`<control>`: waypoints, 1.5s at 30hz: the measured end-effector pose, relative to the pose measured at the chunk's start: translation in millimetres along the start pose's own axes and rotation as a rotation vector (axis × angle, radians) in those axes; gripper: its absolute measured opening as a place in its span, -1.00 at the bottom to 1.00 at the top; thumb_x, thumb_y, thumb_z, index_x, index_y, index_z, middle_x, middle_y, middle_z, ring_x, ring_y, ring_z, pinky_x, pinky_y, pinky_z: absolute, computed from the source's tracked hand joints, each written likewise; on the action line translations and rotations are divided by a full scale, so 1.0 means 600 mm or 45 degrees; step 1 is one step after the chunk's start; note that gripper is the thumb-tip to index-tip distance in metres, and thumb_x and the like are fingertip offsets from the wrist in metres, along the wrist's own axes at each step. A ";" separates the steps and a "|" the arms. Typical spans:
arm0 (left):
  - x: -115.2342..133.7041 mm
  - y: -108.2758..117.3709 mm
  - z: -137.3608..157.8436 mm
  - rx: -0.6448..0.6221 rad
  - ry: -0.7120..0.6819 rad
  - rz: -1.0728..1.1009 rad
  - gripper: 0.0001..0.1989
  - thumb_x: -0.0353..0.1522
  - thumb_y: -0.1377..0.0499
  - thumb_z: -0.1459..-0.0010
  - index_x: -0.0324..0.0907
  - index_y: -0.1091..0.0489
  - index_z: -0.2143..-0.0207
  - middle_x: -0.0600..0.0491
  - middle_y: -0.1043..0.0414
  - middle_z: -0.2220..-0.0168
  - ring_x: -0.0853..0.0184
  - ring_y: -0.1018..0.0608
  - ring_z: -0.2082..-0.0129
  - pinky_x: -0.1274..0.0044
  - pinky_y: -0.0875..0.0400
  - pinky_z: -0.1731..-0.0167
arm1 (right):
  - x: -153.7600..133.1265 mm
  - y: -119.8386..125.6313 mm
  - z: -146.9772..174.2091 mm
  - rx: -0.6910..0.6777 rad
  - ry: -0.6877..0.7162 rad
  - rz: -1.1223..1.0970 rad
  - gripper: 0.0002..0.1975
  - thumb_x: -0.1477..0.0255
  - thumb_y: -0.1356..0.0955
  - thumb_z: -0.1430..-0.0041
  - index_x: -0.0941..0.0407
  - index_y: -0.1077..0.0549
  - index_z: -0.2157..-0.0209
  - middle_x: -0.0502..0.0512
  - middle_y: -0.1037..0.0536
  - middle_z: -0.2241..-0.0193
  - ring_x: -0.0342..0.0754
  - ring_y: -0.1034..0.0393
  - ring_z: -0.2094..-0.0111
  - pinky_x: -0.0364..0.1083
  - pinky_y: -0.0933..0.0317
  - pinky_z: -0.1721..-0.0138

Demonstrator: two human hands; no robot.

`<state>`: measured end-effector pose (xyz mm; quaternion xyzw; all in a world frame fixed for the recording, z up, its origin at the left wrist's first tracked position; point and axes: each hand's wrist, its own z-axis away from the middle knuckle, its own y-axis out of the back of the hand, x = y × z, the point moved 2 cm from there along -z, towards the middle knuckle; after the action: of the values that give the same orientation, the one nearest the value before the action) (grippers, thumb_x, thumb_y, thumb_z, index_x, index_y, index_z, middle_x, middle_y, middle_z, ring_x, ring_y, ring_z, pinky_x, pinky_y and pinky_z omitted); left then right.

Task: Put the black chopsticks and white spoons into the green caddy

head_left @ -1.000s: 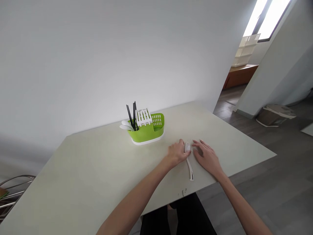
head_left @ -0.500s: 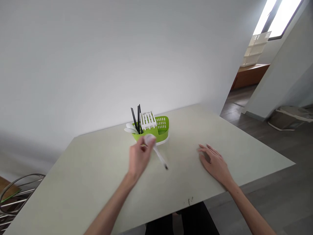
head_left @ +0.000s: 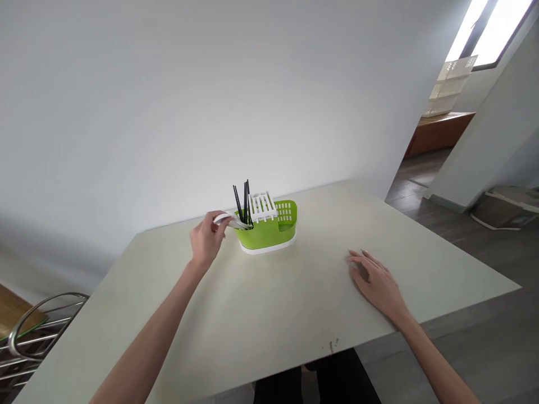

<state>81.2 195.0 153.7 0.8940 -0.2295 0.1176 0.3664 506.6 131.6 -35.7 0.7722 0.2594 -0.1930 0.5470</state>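
A green utensil holder [head_left: 265, 235] with a white base stands near the wall side of the table. Black chopsticks [head_left: 242, 202] rise from its left compartment, and a white slotted rack [head_left: 263, 206] spans its middle. At that left end my left hand [head_left: 206, 238] is closed on the bowl end of a white spoon [head_left: 225, 218]; the handle points down into the compartment. Other white spoons there are mostly hidden behind the hand. My right hand [head_left: 377, 283] rests on the table to the right of the holder, fingers slightly bent and apart, holding nothing.
The pale table [head_left: 269, 314] meets a white wall behind the holder. A metal-railed rack [head_left: 42, 325] stands beyond the table's left edge. On the floor at the far right is a grey-brown bin [head_left: 505, 207].
My left hand has moved left with the white spoon, from in front of the holder to its left compartment, and the spoon's handle now goes in. My right hand stays in place.
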 end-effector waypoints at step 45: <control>-0.134 0.006 0.209 -0.379 0.685 0.218 -0.49 0.07 -0.06 -0.27 -0.12 -0.45 0.47 0.18 -0.12 0.61 0.36 -0.21 0.55 0.53 -0.14 0.49 | -0.267 -0.148 -0.122 -0.046 0.565 0.501 -0.08 0.62 -0.19 -0.23 0.28 0.36 -0.52 0.39 -0.10 -0.46 0.17 0.14 -0.50 0.15 -0.17 -0.33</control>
<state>15.2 129.9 36.9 0.7448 -0.2134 0.3455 0.5295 326.7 194.5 15.2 0.8210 0.2214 0.0950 0.5177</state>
